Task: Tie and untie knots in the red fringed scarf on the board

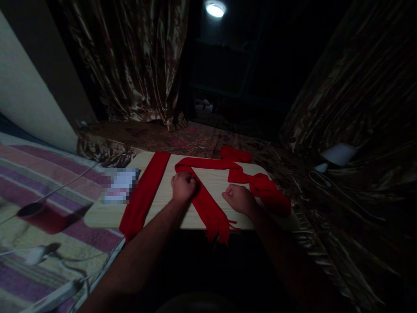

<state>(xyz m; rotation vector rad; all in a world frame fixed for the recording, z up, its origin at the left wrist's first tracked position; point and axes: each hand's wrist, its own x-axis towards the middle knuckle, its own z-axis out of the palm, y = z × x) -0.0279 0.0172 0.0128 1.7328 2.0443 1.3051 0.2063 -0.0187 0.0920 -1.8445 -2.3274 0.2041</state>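
Note:
A long red fringed scarf point(208, 204) lies bent across a pale wooden board point(182, 213), its fringe hanging over the near edge. My left hand point(184, 187) is closed in a fist, against the left edge of the scarf's slanting strip; the cloth beside it lies flat, with no pull in it. To its right, my right hand point(239, 198) is also a fist, over the board near a bunched red part point(270, 195) of the cloth. Nothing shows between its fingers. Farther left, another red strip point(145, 193) runs straight across the board.
A blurred-out white item point(120, 186) lies at the board's left edge. A red cylindrical container point(44, 217), cables and a power strip point(54, 298) are on the striped cloth at left. A white lamp-like object point(339, 154) stands right. Patterned curtains point(130, 65) hang behind.

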